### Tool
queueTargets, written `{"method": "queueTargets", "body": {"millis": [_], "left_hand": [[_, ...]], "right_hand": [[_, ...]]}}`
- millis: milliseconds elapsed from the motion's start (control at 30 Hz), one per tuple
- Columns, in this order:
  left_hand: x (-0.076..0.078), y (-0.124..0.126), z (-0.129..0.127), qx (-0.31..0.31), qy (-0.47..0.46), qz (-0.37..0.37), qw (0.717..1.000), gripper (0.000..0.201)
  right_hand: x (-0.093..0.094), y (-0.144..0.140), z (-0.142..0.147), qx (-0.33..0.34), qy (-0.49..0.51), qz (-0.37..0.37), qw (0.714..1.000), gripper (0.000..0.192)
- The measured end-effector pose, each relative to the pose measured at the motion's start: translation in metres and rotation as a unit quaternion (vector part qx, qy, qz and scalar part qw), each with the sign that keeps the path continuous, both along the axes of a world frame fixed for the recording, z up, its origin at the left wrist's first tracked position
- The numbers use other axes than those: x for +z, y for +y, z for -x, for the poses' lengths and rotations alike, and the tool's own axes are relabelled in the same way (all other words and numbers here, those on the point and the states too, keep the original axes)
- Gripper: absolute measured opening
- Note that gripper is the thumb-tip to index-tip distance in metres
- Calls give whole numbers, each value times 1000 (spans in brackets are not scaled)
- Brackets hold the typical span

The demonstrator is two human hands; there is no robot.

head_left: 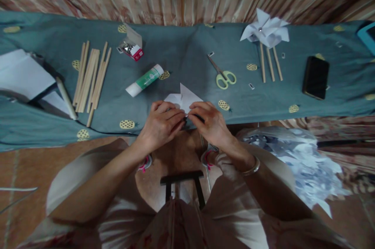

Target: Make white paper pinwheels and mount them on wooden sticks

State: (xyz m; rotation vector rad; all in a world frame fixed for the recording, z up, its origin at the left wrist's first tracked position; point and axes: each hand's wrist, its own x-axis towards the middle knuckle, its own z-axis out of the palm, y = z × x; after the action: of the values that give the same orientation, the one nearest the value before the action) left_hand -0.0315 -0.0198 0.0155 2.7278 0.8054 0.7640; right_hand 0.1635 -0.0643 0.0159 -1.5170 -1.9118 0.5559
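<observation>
Both hands, the left hand [160, 123] and right hand [208, 120], pinch a folded white paper [184, 98] at the near edge of the table [181, 51]. Uneven pressure could skew or tear the fold. The fingers hide the paper's near part, so the fold itself is unclear.

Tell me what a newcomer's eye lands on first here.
Both hands, left hand and right hand, pinch a folded white paper piece at the near edge of the teal cloth. A finished paper pinwheel lies far right, a bundle of wooden sticks left, and green-handled scissors in between.
</observation>
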Motion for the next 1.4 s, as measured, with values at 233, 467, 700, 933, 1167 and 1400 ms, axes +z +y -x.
{"method": "queueTargets", "body": {"millis": [233,467,700,933,1167,1400], "left_hand": [[3,-1,4,7,9,1,1000,18],[1,-2,4,7,23,14,1000,21],[-1,-3,3,5,30,10,999,22],[-2,-5,2,4,18,8,1000,24],[-2,-6,1,-13,28,24,999,26],[-1,-6,1,-16,31,3,999,24]], "right_hand": [[1,9,3,-38,37,39,998,15],[0,9,7,-64,-17,3,998,14],[-2,10,9,-73,-36,-2,997,13],[-1,10,9,-67,-40,5,997,13],[-2,11,8,-63,-44,7,997,14],[-2,10,8,-61,-44,7,997,15]]}}
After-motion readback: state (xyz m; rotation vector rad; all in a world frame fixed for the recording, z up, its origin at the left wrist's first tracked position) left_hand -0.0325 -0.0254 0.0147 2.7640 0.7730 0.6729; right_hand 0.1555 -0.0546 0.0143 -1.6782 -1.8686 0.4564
